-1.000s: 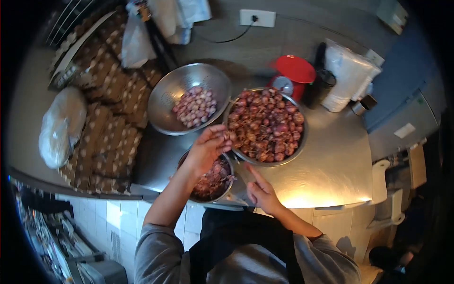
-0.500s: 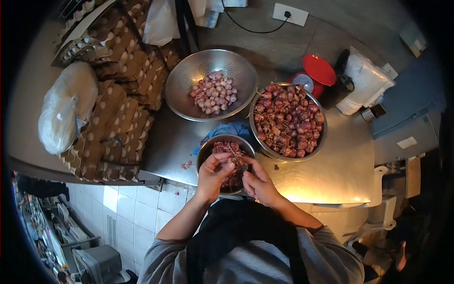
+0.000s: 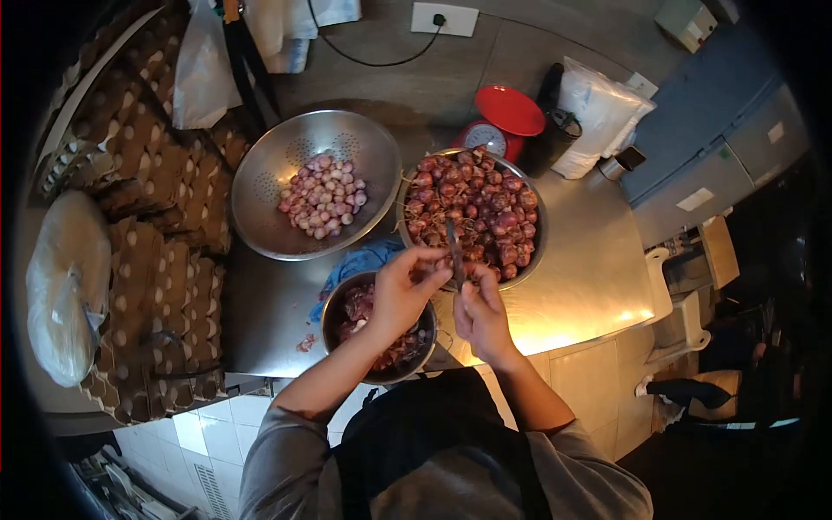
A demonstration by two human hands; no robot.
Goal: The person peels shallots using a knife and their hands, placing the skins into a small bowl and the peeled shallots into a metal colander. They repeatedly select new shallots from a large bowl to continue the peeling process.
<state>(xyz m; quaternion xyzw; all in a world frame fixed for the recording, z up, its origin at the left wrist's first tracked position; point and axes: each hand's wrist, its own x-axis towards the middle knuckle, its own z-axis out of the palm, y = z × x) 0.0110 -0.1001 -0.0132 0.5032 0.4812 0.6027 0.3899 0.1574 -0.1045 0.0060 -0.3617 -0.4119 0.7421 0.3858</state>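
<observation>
A small knife [image 3: 457, 251] points up and away from me, its handle end in my right hand [image 3: 485, 321], whose fingers are closed. Close beside the blade, my left hand [image 3: 412, 290] is closed in a pinch; what its fingertips hold is too hidden to name. Both hands are over the near edge of a metal bowl of unpeeled red shallots [image 3: 485, 204]. Under my left forearm stands a smaller steel bowl [image 3: 328, 325] with shallot skins [image 3: 360, 302] in it. Peeled shallots [image 3: 322, 198] lie in a steel colander [image 3: 260, 212] at the left.
Stacked egg trays [image 3: 156, 303] and a tied plastic bag [image 3: 65, 286] stand on the left. A blue cloth [image 3: 368, 257] lies between colander and small bowl. Behind the shallots is a red scale [image 3: 510, 111]. The steel table [image 3: 589, 269] extends right; another person's leg [image 3: 693, 390] shows beyond.
My hands have moved from over the skins bowl to the near edge of the shallot bowl. The knife blade now points upward. My view has shifted to the right.
</observation>
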